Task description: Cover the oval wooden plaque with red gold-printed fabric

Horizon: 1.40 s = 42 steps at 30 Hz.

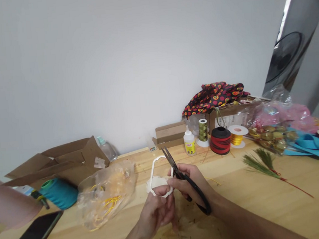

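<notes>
- Grasping the white piece (158, 181) by its lower edge, the left hand (158, 209) holds it above the table (234, 209), its loop pointing away, probably to steady it.
- The right hand (191, 180) grips the scissors (176, 170), blades pointing up and away; its fingertips also reach the piece's right edge, perhaps to manage both together.
- Glue (190, 147) and spools (220, 144) stand upright beyond the hands, likely for easy reach.
- The bag (88, 200) lies left, presumably corralling loose yellow strands (111, 203).
</notes>
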Available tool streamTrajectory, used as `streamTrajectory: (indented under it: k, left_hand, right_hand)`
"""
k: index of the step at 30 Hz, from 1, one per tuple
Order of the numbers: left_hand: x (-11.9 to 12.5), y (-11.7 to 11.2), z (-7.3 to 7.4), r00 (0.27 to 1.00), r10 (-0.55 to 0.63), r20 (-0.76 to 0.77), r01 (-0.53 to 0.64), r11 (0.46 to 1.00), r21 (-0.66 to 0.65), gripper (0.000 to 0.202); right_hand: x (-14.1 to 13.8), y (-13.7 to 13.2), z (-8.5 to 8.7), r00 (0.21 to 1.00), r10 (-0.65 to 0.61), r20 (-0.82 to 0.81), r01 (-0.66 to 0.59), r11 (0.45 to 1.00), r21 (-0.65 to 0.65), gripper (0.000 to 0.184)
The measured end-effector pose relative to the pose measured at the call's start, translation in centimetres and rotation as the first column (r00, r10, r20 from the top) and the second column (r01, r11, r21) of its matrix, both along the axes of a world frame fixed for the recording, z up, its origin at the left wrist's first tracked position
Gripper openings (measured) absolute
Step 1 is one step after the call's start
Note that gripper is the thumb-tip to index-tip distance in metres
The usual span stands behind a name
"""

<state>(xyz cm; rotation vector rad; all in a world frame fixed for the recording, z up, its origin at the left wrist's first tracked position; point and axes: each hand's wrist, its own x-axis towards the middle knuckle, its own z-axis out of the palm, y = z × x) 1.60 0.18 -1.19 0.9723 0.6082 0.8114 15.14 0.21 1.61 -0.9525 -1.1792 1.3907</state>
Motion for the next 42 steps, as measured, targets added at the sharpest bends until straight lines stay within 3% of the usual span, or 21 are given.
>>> streamTrajectory:
  k: [8, 13, 16, 21, 29, 38, 42]
  left_hand:
    - [0.0, 0.4, -1.1, 0.992, 0.105, -0.074, -0.093, 0.984, 0.15, 0.024]
    - [0.1, 0.7, -1.3, 0.974, 0.167, -0.151, -0.13, 0.966, 0.224, 0.022]
    - [0.1, 0.7, -1.1, 0.955, 0.14, -0.263, -0.072, 0.965, 0.251, 0.027]
    - [-0.4, 0.4, -0.9, 0.929, -0.04, -0.368, 0.125, 0.97, 0.209, 0.036]
    - [-0.5, 0.7, -0.5, 0.992, 0.064, -0.106, -0.052, 0.993, 0.109, 0.024]
    - [0.2, 0.6, -0.4, 0.994, 0.076, -0.083, -0.074, 0.997, 0.025, 0.022]
    - [0.1, 0.7, -0.1, 0.989, 0.122, -0.086, -0.12, 0.992, 0.029, 0.027]
  right_hand:
    - [-0.2, 0.3, -1.0, 0.999, -0.014, -0.041, 0.014, 1.0, -0.002, 0.021]
    - [-0.4, 0.6, -1.4, 0.992, -0.092, -0.09, 0.093, 0.996, 0.01, 0.019]
    - [-0.5, 0.6, -1.3, 0.987, -0.119, -0.106, 0.121, 0.993, 0.013, 0.021]
    - [-0.2, 0.5, -1.3, 0.985, -0.11, -0.132, 0.112, 0.994, 0.01, 0.027]
    - [-0.2, 0.6, -1.4, 0.995, -0.056, -0.088, 0.058, 0.998, 0.018, 0.031]
    - [-0.4, 0.5, -1.0, 0.998, 0.056, 0.005, -0.056, 0.995, 0.079, 0.028]
    - [0.7, 1.2, -1.6, 0.985, -0.022, 0.172, -0.004, 0.989, 0.15, 0.025]
